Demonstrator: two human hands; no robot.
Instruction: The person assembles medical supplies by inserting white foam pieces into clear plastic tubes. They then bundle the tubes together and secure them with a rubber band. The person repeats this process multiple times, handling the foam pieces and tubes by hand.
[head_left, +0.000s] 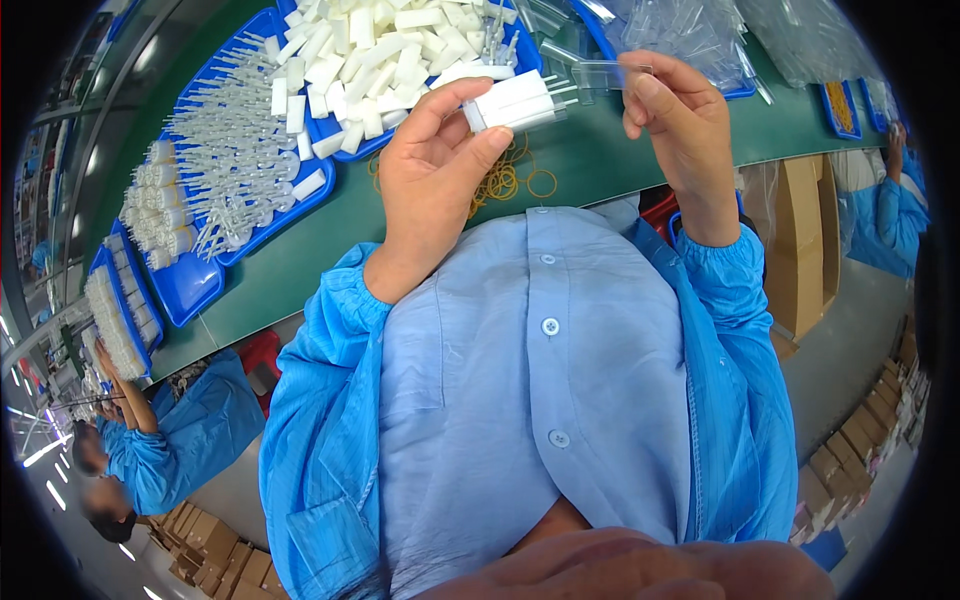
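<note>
Over the green table, my left hand [432, 165] is closed on a white rectangular block [512, 98]. Thin prongs stick out of the block's right end, and a clear edge shows along it. My right hand [690, 140] pinches a clear plastic piece [600, 75], flat and thin-walled, between thumb and forefinger. This piece points left toward the prongs, with a small gap that I cannot judge exactly. Below the block, several yellow rubber bands [507, 180] lie loose on the table.
A heap of white blocks [360, 60] fills a blue tray behind my left hand. Left of it are pronged clear parts [235, 150] in another tray. Clear plastic pieces [670, 40] are piled at the back right. A cardboard box [800, 240] stands right. Co-workers [190, 430] sit at both sides.
</note>
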